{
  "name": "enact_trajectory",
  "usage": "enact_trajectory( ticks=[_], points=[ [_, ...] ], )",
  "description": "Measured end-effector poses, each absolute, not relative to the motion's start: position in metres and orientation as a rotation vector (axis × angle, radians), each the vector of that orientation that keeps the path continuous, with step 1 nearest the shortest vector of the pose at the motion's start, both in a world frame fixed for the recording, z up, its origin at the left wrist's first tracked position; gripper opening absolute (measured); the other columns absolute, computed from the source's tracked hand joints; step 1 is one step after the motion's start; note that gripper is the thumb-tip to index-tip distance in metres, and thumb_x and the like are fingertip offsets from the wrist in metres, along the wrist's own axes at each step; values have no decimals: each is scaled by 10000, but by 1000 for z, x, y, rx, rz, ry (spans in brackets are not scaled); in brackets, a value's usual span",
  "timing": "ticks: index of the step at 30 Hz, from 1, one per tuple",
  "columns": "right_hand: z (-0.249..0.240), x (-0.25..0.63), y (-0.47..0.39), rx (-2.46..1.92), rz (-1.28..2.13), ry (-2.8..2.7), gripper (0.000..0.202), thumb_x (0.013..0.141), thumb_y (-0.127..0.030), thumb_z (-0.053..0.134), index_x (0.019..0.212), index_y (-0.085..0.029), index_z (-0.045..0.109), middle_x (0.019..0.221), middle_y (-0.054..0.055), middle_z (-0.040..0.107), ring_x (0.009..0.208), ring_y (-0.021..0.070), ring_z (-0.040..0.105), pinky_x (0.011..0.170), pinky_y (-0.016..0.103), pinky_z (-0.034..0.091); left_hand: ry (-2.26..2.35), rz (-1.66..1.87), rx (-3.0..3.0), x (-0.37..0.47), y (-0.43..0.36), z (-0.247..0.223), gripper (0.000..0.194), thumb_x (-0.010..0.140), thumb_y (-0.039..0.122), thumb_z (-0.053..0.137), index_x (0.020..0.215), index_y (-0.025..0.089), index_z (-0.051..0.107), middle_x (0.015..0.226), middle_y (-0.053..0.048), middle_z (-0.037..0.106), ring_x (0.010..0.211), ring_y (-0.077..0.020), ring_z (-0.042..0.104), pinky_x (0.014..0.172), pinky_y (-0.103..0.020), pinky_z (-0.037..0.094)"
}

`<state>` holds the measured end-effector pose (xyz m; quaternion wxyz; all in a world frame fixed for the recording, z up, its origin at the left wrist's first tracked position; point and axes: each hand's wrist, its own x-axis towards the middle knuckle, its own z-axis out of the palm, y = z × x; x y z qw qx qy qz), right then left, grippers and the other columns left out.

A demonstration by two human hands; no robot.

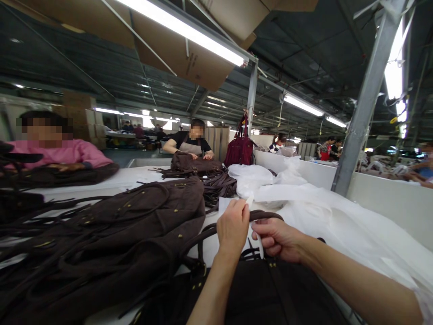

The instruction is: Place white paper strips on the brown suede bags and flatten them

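A dark brown bag (270, 293) lies in front of me at the lower middle, its curved handle (267, 214) raised. My left hand (233, 225) is closed round the handle, and the tip of a white strip (249, 200) sticks up past its fingers. Close on the right, my right hand (279, 239) is closed with thumb and fingers on the white strip, just under the handle. Part of the strip hangs down below those fingers. The fingertips of my left hand are partly hidden.
Several brown bags (135, 225) are heaped on the white table at left. Thin white wrapping (324, 207) spreads along the right. A maroon bag (238, 151) stands by a post. Two co-workers, one in a pink top (81, 153), handle brown bags across the table.
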<state>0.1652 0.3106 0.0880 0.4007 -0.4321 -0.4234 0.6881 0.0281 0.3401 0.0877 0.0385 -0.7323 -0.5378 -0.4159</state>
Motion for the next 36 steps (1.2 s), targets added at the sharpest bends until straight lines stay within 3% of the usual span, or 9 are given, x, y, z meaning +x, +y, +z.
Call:
enact_trajectory(
  ticks=[5, 9, 16, 20, 23, 25, 28, 31, 36],
  points=[
    [90, 168, 291, -1230, 1199, -1525, 291, 709, -279, 702, 803, -197, 439, 596, -3, 659, 351, 44, 397, 349, 154, 186, -1484, -1731, -2348, 26, 343, 89, 227, 898, 267, 417, 714, 204, 534, 725, 18, 548, 681, -132, 480, 643, -243, 314],
    [100, 170, 281, -1058, 1179, -1566, 311, 724, -385, 694, 880, -198, 502, 638, -13, 673, 329, 36, 349, 355, 171, 172, -1405, -2134, -2486, 26, 344, 89, 162, 829, 255, 492, 694, 196, 557, 638, 51, 518, 620, -113, 457, 603, -227, 320],
    [122, 173, 298, -884, 1311, -1525, 435, 645, -245, 736, 1067, -170, 665, 829, 57, 691, 706, 157, 653, 422, 159, 310, -1325, -2355, -2584, 24, 345, 84, 86, 812, 261, 501, 812, 193, 553, 694, 40, 596, 647, -118, 547, 592, -208, 389],
    [126, 173, 305, -939, 1252, -1597, 408, 693, -300, 708, 1077, -169, 660, 860, 76, 695, 869, 246, 692, 374, 143, 279, -1331, -2408, -2535, 19, 348, 82, 64, 805, 220, 494, 830, 198, 549, 694, 40, 606, 652, -117, 560, 606, -205, 391],
    [133, 174, 306, -935, 1357, -1668, 515, 656, -262, 724, 1160, -217, 629, 1108, 96, 667, 866, 243, 700, 345, 143, 194, -1354, -2438, -2483, 17, 348, 82, 69, 792, 218, 510, 853, 205, 541, 703, 40, 623, 664, -121, 571, 604, -202, 386],
    [138, 175, 306, -984, 1319, -1697, 477, 672, -287, 718, 1137, -218, 635, 1140, 97, 658, 798, 210, 703, 350, 151, 142, -1364, -2444, -2468, 17, 348, 82, 66, 791, 227, 522, 851, 206, 537, 688, 44, 622, 652, -120, 573, 603, -200, 384],
    [141, 172, 308, -1079, 1117, -1741, 269, 767, -407, 649, 868, -158, 664, 825, 53, 692, 548, 102, 610, 381, 166, 144, -1362, -2438, -2467, 19, 346, 82, 44, 794, 237, 527, 817, 201, 536, 652, 52, 604, 610, -110, 555, 588, -197, 374],
    [140, 165, 311, -1114, 958, -1780, 353, 794, -471, 611, 650, -149, 580, 524, -43, 493, 415, 35, 355, 412, 189, 161, -1350, -2443, -2451, 20, 346, 82, 46, 799, 238, 519, 811, 198, 537, 651, 53, 596, 606, -106, 548, 583, -194, 372],
    [134, 153, 320, -1297, 972, -1675, 304, 751, -438, 633, 649, -158, 573, 469, -76, 341, 432, 46, 223, 425, 212, 127, -1346, -2432, -2408, 16, 345, 83, 40, 813, 224, 503, 836, 203, 528, 644, 52, 582, 608, -111, 552, 581, -198, 375]
  ],
)
